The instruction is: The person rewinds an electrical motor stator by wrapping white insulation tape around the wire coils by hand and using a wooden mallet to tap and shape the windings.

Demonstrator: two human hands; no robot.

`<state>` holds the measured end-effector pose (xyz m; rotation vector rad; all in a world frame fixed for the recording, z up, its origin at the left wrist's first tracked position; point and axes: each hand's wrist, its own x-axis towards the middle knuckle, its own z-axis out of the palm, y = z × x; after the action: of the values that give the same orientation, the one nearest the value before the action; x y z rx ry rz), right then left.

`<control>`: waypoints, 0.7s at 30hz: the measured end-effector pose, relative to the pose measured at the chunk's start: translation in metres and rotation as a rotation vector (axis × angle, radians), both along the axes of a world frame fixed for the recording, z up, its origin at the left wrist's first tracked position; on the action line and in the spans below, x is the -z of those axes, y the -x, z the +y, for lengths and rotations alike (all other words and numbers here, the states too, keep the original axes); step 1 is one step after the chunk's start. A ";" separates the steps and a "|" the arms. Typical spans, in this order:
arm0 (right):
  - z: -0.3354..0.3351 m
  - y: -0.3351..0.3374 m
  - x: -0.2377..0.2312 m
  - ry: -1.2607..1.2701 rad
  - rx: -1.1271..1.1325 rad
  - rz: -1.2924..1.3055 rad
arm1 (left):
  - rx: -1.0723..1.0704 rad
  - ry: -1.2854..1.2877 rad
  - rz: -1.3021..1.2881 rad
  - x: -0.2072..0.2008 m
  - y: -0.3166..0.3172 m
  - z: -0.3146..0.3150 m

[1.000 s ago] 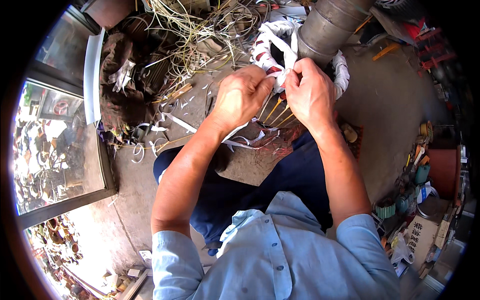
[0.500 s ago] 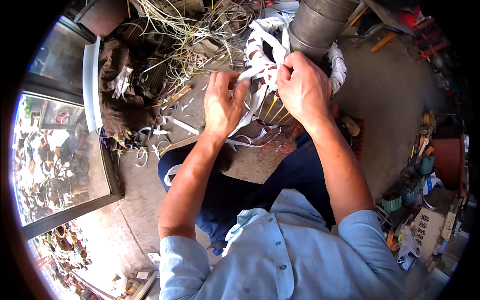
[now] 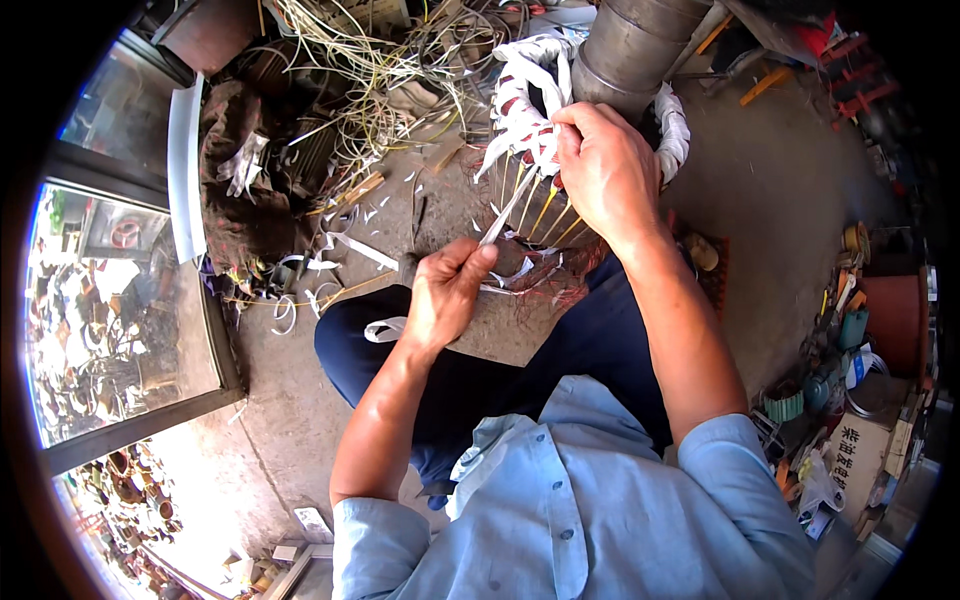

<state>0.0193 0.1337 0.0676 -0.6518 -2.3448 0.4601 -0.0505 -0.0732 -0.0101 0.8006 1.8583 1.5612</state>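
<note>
A strip of white cloth tape (image 3: 517, 208) runs taut from a wrapped ring of windings down to my left hand (image 3: 445, 290), whose thumb and fingers pinch it above my left knee. My right hand (image 3: 612, 175) is closed at the near side of the ring (image 3: 515, 100), thumb and fingers pressed against the white wrapping; its fingertips are partly hidden. Dark red shows between the turns of tape. A loose tape end (image 3: 492, 158) hangs at the ring's left side. Several yellow-sleeved leads (image 3: 546, 208) stick out from the ring toward me. A grey metal cylinder (image 3: 625, 55) stands inside the ring.
Tangled pale wire (image 3: 390, 80) lies at the far left, with a dark cloth bundle (image 3: 240, 180) nearer. Tape scraps (image 3: 365, 250) and thin red wire (image 3: 545, 275) litter the floor. A glass-paned frame (image 3: 130, 300) stands left; tools and a cardboard box (image 3: 855, 450) line the right.
My left hand has moved down toward my knee, drawing the tape from a slack loop into a straight, narrow line. My right hand stays at the ring.
</note>
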 end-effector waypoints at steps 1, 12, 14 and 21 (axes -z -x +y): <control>0.002 -0.001 -0.001 0.024 0.006 -0.016 | 0.020 0.046 0.065 -0.002 0.004 -0.016; -0.001 -0.003 -0.001 -0.029 0.007 -0.035 | -0.529 0.844 -0.079 0.025 0.059 -0.376; -0.001 0.000 0.001 -0.035 -0.019 -0.027 | -0.422 1.238 0.101 0.052 0.055 -0.434; 0.007 -0.006 -0.001 -0.019 0.010 -0.060 | -0.526 0.473 0.939 -0.027 0.044 -0.129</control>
<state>0.0250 0.1406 0.0685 -0.6763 -2.3981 0.4189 -0.0942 -0.2019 0.0168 0.9424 3.1675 0.9376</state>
